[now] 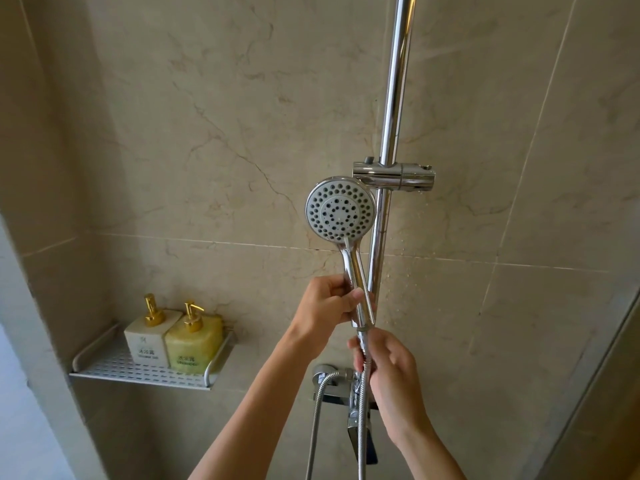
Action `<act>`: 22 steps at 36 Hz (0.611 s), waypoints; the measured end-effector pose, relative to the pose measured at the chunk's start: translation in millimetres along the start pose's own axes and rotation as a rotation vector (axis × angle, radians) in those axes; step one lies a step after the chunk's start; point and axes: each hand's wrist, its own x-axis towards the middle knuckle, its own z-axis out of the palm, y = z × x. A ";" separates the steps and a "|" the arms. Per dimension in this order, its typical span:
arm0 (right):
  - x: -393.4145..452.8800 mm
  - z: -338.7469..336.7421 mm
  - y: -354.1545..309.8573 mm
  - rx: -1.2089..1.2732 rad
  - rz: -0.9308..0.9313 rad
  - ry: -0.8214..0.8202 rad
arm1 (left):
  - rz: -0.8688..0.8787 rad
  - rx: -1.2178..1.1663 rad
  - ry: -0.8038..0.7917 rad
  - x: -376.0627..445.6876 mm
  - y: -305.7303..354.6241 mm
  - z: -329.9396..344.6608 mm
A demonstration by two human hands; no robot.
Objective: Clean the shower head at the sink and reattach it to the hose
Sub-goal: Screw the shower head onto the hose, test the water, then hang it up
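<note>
seemingly at the hose joint of the task, the shower head (340, 210) stood upright in front of the chrome riser rail (393, 98), its spray face turned toward the camera, just below and left of the empty slider bracket (393, 176). the left hand (325, 306) gripped the chrome handle low down, fingers and thumb curled round it. the right hand (388, 365) sat just beneath, its fingers curled round the nut end of the hose (362, 410), which met the base of the handle; whether the thread was fully seated, half turned or just being loosened could not be told. the hose ran down past the mixer valve (332, 379) and looped back up to it. no sink appeared in view, so the cleaning stage could not be checked; the face plate looked free of obvious scale, and scattered droplets marked the wall tiles (207, 133) right of the rail. judged from this, the work in hand was at the joint, either the first unscrewing or the final reattaching, and the head was not yet set in the bracket. as for containers, a perforated white shelf (114, 370) on the wall at lower left carried two square pump bottles side by side and touching: a white bottle (149, 337) toward the shelf's left edge and a yellow bottle (194, 344) toward its right edge, both with gold pumps; the yellow one appeared filled, while the white one's level could not be read.
</note>
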 end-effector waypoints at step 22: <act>0.8 -7.2 -16.1 0.267 0.162 -0.180 | 0.000 -0.083 -0.079 -0.4 -0.3 -0.5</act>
